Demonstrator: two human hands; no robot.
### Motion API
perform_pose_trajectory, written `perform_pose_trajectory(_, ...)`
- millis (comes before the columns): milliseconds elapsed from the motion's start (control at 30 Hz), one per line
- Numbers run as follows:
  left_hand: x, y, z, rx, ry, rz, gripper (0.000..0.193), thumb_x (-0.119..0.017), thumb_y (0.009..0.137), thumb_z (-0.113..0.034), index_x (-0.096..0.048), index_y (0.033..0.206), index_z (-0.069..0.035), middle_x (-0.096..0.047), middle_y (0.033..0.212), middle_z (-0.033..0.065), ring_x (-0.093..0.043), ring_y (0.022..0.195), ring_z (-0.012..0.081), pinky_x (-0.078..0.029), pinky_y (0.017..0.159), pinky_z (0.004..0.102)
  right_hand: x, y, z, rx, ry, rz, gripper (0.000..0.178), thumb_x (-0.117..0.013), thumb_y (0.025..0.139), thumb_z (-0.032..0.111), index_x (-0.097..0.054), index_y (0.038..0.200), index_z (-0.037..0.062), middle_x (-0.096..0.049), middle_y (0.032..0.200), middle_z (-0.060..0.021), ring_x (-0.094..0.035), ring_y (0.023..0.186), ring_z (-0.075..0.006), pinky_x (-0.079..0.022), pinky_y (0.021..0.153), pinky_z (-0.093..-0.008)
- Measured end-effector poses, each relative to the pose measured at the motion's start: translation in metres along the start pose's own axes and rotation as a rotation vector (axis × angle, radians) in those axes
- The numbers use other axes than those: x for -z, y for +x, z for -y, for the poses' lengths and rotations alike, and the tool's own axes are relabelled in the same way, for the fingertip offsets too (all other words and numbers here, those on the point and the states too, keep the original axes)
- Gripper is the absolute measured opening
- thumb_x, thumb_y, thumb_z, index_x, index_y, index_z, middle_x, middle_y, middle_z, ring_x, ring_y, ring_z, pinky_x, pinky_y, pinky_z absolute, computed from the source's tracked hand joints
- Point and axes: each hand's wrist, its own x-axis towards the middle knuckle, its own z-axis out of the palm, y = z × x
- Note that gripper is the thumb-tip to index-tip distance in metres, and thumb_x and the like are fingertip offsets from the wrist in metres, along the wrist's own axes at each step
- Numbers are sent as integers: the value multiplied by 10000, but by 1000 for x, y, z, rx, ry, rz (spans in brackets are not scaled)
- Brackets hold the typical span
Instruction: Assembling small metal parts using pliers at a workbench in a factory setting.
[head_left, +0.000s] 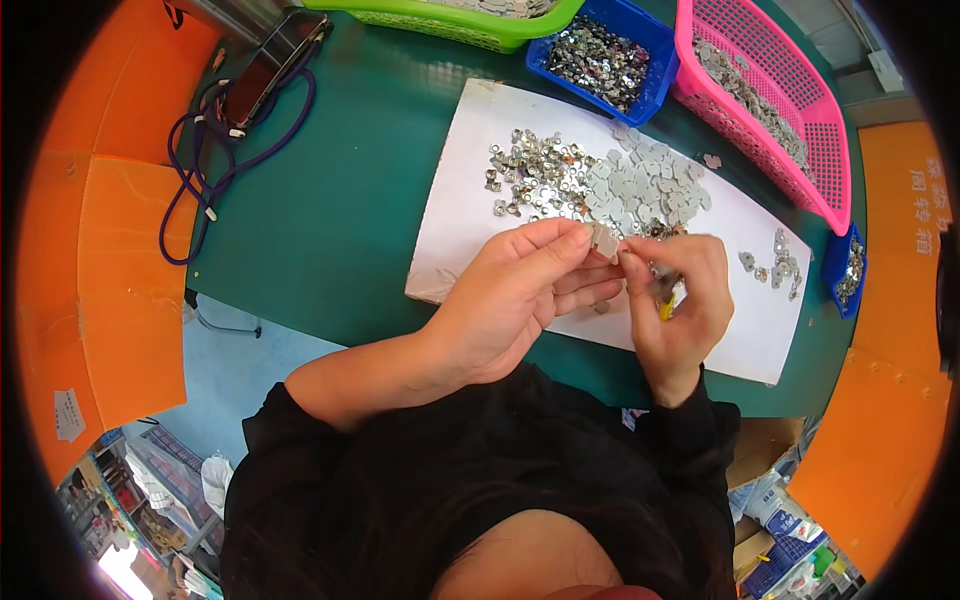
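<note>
Between thumb and fingers of my left hand (530, 275) is a small flat grey plate (605, 242), held above the white board. My right hand (690, 295) is closed in a pinch at the plate's right edge; whatever its fingertips hold is too small to name. Something yellow (667, 306) shows by the right palm, partly hidden. Just beyond the hands lie a heap of small shiny metal pieces (535, 170) and, to its right, a heap of flat grey plates (655, 185). Both heaps rest on the white board (455, 215).
Along the far side stand a green basket (490, 38), a blue bin (655, 45) of metal pieces and a pink basket (835, 130) of grey plates. A small blue tray (838, 255) sits at right. A phone (262, 85) with a purple cord lies far left on the green table (370, 120).
</note>
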Motion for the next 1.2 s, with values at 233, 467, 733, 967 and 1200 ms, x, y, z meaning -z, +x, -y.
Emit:
perform_pose_trajectory(233,-7,-2,8,12,-11,-17,242,-501,1044,-211,-603,1139,-13,-664,1150,122,-651,1082,219,-502,1012,375,0,-9,-2,328,-209,-210,235,-772,713,-52,-690,910,49,-579,787,-79,-540,728,-248,-444,652,-336)
perform_pose_trajectory(467,0,-4,11,82,196,-22,250,-488,1049,-240,-595,1111,-23,-669,1064,98,-659,969,184,-523,915,334,10,-8,-2,444,-374,-144,285,-783,668,23,-704,938,70,-569,782,-58,-546,725,-254,-442,689,-373)
perform_pose_trajectory(733,-2,-2,13,128,151,-36,235,-478,1052,-276,-598,1061,-73,-661,1048,63,-620,973,150,-486,898,321,11,-9,0,476,-391,-127,298,-784,665,35,-710,950,79,-568,782,-43,-534,710,-243,-435,681,-374)
perform_pose_trajectory(967,1,1,14,192,127,-9,228,-486,1049,-292,-599,1045,-94,-646,1031,35,-597,975,135,-453,925,314,11,-14,-8,509,-476,-191,278,-749,685,173,-742,962,145,-564,819,25,-544,761,-185,-412,734,-361)
perform_pose_trajectory(1200,5,2,17,169,61,-7,229,-485,1050,-293,-597,1036,-93,-635,1025,24,-581,954,130,-452,932,316,12,-12,-6,515,-505,-151,275,-749,690,160,-743,965,149,-565,825,28,-545,764,-180,-410,739,-359)
